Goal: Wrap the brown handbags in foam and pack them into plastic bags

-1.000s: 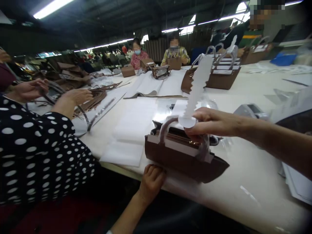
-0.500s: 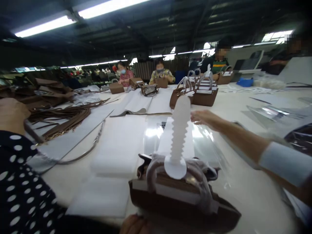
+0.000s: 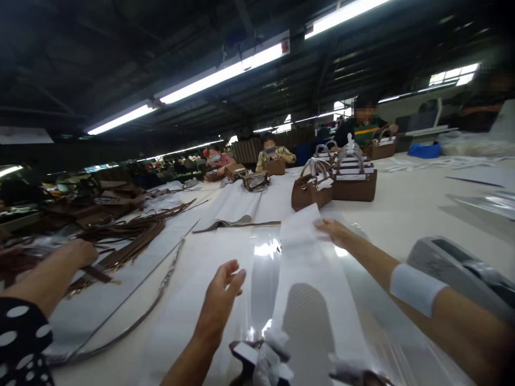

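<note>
White foam sheet (image 3: pixel 311 262) lies flat on the counter (image 3: pixel 414 214), right in front of you. It is long and thin. Its long way runs from you out toward the brown handbags (image 3: pixel 333 187) that stand farther off on the counter. The near end comes down close to the wrapped bag handles (image 3: pixel 267 359) at the bottom of the view.

Your right hand (image 3: pixel 336 233) is stretched out and lies on the far end of the sheet. Its fingers are out long and touch the sheet. You cannot tell if they pinch the edge or only press on it.

Your left hand (image 3: pixel 221 295) is loose, with the fingers spread and nothing in it. It sits just to the left of the sheet, over the shiny clear plastic (image 3: pixel 261 273).

A gray machine (image 3: pixel 454 268) sits near your right arm. A pile of brown straps (image 3: pixel 129 236) lies well off to the left. Next to you, another person's hand (image 3: pixel 76 252) is near those straps, and a dotted sleeve (image 3: pixel 24 338) shows in the corner.
</note>
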Available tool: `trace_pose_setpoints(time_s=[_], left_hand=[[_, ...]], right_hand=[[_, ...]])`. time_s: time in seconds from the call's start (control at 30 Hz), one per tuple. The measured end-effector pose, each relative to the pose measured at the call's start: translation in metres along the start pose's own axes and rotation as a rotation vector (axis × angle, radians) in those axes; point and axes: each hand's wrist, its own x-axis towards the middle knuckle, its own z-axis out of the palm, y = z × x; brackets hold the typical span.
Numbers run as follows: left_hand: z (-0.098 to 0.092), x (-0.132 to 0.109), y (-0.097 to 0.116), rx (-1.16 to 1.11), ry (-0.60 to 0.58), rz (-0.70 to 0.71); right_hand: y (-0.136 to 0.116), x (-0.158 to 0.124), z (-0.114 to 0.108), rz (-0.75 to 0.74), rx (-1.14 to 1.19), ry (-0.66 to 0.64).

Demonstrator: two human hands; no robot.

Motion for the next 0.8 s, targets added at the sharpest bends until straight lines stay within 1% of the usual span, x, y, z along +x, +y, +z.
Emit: trace_pose_setpoints(time_s=[0.03, 0.07, 0.1, 0.17, 0.23, 0.27, 0.3, 0.33, 0.37, 0.43, 0.47, 0.5, 0.53, 0.57, 0.6, 0.63, 0.7, 0.73, 0.77, 0.8], left_hand=[[0.012, 0.012, 0.009, -0.047, -0.068, -0.033], [0.023, 0.023, 0.016, -0.076, -0.095, -0.041], [0.032, 0.031, 0.023, -0.101, -0.127, -0.041], [0.045, 0.042, 0.036, -0.140, -0.147, -0.002], [0.053, 0.044, 0.047, -0.221, -0.196, 0.089], [0.055, 0.043, 0.052, -0.282, -0.229, 0.153], [0.056, 0.040, 0.057, -0.347, -0.257, 0.217], [0.057, 0.036, 0.061, -0.408, -0.270, 0.274], [0.057, 0.033, 0.066, -0.458, -0.263, 0.317], [0.056, 0.026, 0.074, -0.492, -0.204, 0.345], [0.054, 0.022, 0.079, -0.486, -0.177, 0.345], [0.052, 0.019, 0.084, -0.478, -0.164, 0.348], [0.048, 0.014, 0.088, -0.473, -0.165, 0.347], [0.043, 0.006, 0.092, -0.450, -0.157, 0.361], [0.036, -0.003, 0.096, -0.402, -0.116, 0.400], [0.028, -0.017, 0.097, -0.325, -0.030, 0.463], [0.010, -0.055, 0.092, -0.085, 0.240, 0.637], [0.002, -0.077, 0.085, 0.062, 0.383, 0.736], [-0.004, -0.101, 0.075, 0.197, 0.469, 0.810], [-0.008, -0.123, 0.063, 0.357, 0.442, 0.934]], right_hand=[[-0.014, -0.004, 0.005, -0.027, 0.045, -0.036], [-0.029, -0.012, 0.012, -0.051, 0.089, -0.094], [-0.043, -0.022, 0.018, -0.075, 0.134, -0.176], [-0.068, -0.046, 0.033, -0.103, 0.237, -0.391], [-0.086, -0.068, 0.049, -0.099, 0.303, -0.608], [-0.092, -0.076, 0.056, -0.105, 0.300, -0.684], [-0.097, -0.082, 0.063, -0.128, 0.264, -0.726], [-0.102, -0.086, 0.069, -0.175, 0.204, -0.730], [-0.106, -0.088, 0.074, -0.248, 0.134, -0.680], [-0.115, -0.092, 0.081, -0.430, 0.001, -0.448], [-0.120, -0.094, 0.082, -0.497, -0.045, -0.343], [-0.125, -0.097, 0.082, -0.529, -0.075, -0.289], [-0.129, -0.100, 0.081, -0.527, -0.096, -0.298], [-0.132, -0.105, 0.079, -0.501, -0.126, -0.366], [-0.134, -0.110, 0.076, -0.478, -0.180, -0.451], [-0.134, -0.116, 0.072, -0.471, -0.256, -0.516], [-0.130, -0.131, 0.063, -0.506, -0.414, -0.548], [-0.126, -0.139, 0.059, -0.546, -0.480, -0.554], [-0.122, -0.148, 0.055, -0.600, -0.542, -0.572], [-0.117, -0.157, 0.052, -0.667, -0.599, -0.594]])
